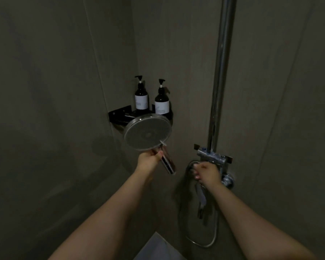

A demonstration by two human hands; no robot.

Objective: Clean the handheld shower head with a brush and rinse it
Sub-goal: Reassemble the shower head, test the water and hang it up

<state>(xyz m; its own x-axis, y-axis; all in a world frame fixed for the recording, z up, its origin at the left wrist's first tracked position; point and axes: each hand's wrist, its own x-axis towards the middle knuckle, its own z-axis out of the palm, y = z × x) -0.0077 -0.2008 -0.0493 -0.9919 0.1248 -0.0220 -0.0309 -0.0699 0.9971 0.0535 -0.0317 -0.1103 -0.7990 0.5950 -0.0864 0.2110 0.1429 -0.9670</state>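
The chrome handheld shower head (147, 134) is held up in front of the corner, its round spray face turned toward me. My left hand (148, 158) grips its handle just below the disc. My right hand (206, 173) is curled round a handle on the chrome mixer valve (213, 157) at the foot of the riser pipe. A brush-like thing (201, 198) hangs below that hand; the dim light leaves it unclear. No water shows at the spray face.
A black corner shelf (120, 114) carries two dark pump bottles (141, 96) (162, 102) behind the shower head. The chrome riser pipe (221, 72) runs up the right wall, and the hose (204, 243) loops below the valve. Grey tiled walls close in on both sides.
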